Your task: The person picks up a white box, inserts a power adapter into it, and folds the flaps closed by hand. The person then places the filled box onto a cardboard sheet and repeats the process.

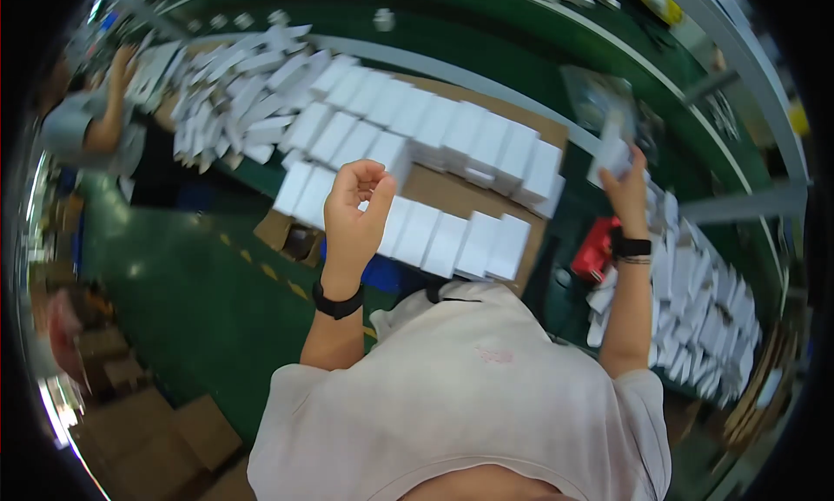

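My left hand [356, 204] is raised over the rows of white boxes [417, 232] on the bench. Its fingers are loosely curled, the thumb stands apart from them, and nothing shows in the hand. Out to the right, my right hand [627, 193] is closed round a white box [613, 157], slightly blurred, at the far side of the bench. Black bands circle both wrists. Below the right hand, next to the wrist, lies a red object [595, 247] whose kind I cannot make out.
Stacked white boxes stand on a brown cardboard sheet [443, 193]. Loose white cartons are heaped at the far left [248, 88] and at the right [695, 297]. A grey metal frame [738, 204] borders the bench on the right. Another person [91, 128] works at the far left.
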`<action>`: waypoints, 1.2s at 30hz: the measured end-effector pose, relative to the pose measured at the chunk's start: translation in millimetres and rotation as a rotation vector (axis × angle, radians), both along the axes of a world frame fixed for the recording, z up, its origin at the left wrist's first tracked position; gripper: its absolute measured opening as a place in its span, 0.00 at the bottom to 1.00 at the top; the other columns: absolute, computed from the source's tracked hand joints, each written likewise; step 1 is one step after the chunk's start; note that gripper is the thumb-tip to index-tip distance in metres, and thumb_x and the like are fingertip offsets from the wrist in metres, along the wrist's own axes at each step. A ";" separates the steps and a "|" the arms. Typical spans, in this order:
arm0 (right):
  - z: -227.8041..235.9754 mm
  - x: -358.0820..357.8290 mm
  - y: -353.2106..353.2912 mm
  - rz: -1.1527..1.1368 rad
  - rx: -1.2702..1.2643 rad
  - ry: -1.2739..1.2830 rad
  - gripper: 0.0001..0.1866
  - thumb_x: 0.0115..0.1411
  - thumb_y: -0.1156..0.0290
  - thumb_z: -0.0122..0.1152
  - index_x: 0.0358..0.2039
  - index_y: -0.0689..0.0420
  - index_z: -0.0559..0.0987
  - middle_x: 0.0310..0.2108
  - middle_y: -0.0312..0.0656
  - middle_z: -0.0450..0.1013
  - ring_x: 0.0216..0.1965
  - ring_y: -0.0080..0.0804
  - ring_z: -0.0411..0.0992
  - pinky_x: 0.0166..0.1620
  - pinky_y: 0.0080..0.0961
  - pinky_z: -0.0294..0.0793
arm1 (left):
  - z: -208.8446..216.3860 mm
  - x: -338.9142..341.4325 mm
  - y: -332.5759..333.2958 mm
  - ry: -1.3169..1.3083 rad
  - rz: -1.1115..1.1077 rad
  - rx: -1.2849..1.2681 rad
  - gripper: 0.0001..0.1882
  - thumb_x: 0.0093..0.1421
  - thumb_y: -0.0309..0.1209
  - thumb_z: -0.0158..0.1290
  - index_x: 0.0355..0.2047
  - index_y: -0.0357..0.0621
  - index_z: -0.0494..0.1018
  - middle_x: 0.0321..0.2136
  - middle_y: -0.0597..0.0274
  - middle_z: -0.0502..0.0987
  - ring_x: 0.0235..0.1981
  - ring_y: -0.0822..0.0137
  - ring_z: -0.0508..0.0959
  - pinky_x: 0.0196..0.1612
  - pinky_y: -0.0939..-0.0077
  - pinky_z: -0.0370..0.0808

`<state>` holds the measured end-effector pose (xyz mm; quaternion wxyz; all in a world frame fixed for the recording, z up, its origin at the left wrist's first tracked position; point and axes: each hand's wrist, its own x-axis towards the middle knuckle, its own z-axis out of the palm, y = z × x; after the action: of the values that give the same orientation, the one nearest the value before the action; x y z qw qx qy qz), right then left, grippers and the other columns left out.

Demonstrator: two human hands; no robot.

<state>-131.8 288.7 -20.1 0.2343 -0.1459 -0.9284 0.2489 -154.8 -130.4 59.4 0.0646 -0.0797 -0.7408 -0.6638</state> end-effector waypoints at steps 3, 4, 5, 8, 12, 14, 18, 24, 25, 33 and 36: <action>96.0 24.8 -112.6 0.035 -0.311 -0.038 0.41 0.41 0.69 0.65 0.56 0.52 0.56 0.27 0.40 0.66 0.26 0.27 0.66 0.29 0.24 0.68 | 18.0 13.3 50.5 0.052 -0.209 -0.120 0.24 0.55 0.35 0.53 0.50 0.37 0.62 0.40 0.53 0.71 0.41 0.66 0.71 0.42 0.74 0.67; 111.5 35.6 -137.5 0.108 -0.360 -0.010 0.43 0.40 0.69 0.66 0.56 0.54 0.55 0.29 0.40 0.66 0.28 0.27 0.66 0.30 0.23 0.69 | 22.8 18.6 67.5 0.091 -0.341 -0.156 0.34 0.55 0.41 0.52 0.56 0.38 0.53 0.47 0.46 0.65 0.49 0.59 0.66 0.48 0.69 0.64; 122.9 46.9 -158.7 0.186 -0.412 0.017 0.44 0.40 0.70 0.66 0.57 0.56 0.54 0.30 0.41 0.66 0.29 0.27 0.67 0.30 0.23 0.69 | 26.6 23.3 85.8 0.113 -0.458 -0.142 0.38 0.56 0.43 0.51 0.58 0.38 0.47 0.49 0.43 0.62 0.51 0.57 0.63 0.50 0.67 0.63; 97.8 65.8 -186.1 0.277 -0.182 0.258 0.45 0.39 0.76 0.67 0.58 0.60 0.54 0.32 0.38 0.66 0.30 0.26 0.66 0.30 0.18 0.68 | 19.6 32.9 124.1 0.264 -0.517 -0.030 0.38 0.57 0.41 0.49 0.59 0.39 0.42 0.48 0.44 0.63 0.49 0.57 0.65 0.49 0.67 0.64; 105.8 90.3 -173.5 0.369 -0.734 0.002 0.44 0.38 0.72 0.69 0.58 0.54 0.59 0.33 0.39 0.63 0.32 0.27 0.64 0.33 0.19 0.67 | 25.9 38.9 124.9 0.038 -0.618 0.088 0.36 0.58 0.40 0.48 0.59 0.39 0.42 0.47 0.47 0.63 0.44 0.60 0.69 0.46 0.69 0.66; 96.8 91.1 -160.6 0.454 -0.753 0.070 0.48 0.37 0.67 0.71 0.59 0.55 0.56 0.36 0.37 0.63 0.36 0.26 0.64 0.36 0.20 0.67 | 20.7 41.0 121.8 0.142 -0.602 0.057 0.33 0.59 0.39 0.48 0.57 0.40 0.46 0.45 0.48 0.65 0.41 0.61 0.70 0.43 0.71 0.68; 90.9 89.6 -152.3 0.591 -1.037 0.156 0.37 0.47 0.63 0.66 0.54 0.59 0.60 0.41 0.37 0.63 0.44 0.24 0.62 0.45 0.20 0.63 | 22.0 45.7 118.9 0.156 -0.680 -0.115 0.24 0.60 0.39 0.47 0.50 0.43 0.53 0.37 0.50 0.70 0.37 0.64 0.72 0.39 0.73 0.68; 79.4 94.1 -142.9 0.578 -0.892 0.235 0.10 0.59 0.69 0.53 0.37 0.62 0.72 0.40 0.41 0.67 0.40 0.26 0.67 0.44 0.19 0.64 | 15.1 63.2 124.3 0.057 -0.687 -0.065 0.23 0.60 0.36 0.47 0.50 0.41 0.52 0.35 0.51 0.71 0.34 0.65 0.73 0.38 0.75 0.69; 84.1 95.2 -144.8 0.577 -0.894 0.231 0.10 0.59 0.69 0.53 0.37 0.62 0.72 0.40 0.41 0.67 0.40 0.26 0.67 0.44 0.19 0.64 | 12.6 64.1 125.5 0.053 -0.687 -0.065 0.23 0.60 0.36 0.47 0.50 0.41 0.52 0.35 0.51 0.71 0.34 0.65 0.73 0.38 0.75 0.69; 92.2 94.6 -133.4 0.636 -0.782 0.269 0.17 0.55 0.69 0.56 0.44 0.64 0.74 0.44 0.46 0.72 0.44 0.29 0.70 0.45 0.20 0.69 | 3.6 59.1 122.3 0.147 -0.688 -0.139 0.31 0.57 0.35 0.52 0.50 0.39 0.44 0.33 0.48 0.72 0.33 0.60 0.75 0.37 0.73 0.70; 104.2 94.8 -126.1 0.532 -1.057 -0.020 0.16 0.52 0.76 0.56 0.43 0.63 0.75 0.40 0.42 0.74 0.37 0.22 0.71 0.42 0.17 0.69 | 5.1 59.8 122.5 0.239 -0.694 -0.188 0.32 0.55 0.37 0.54 0.49 0.40 0.45 0.32 0.47 0.72 0.33 0.58 0.75 0.37 0.72 0.71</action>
<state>-37.0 162.6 84.1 0.0506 -0.0072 -0.6854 0.7264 -95.0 -7.9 64.4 -0.0856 -0.4083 -0.7147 -0.5614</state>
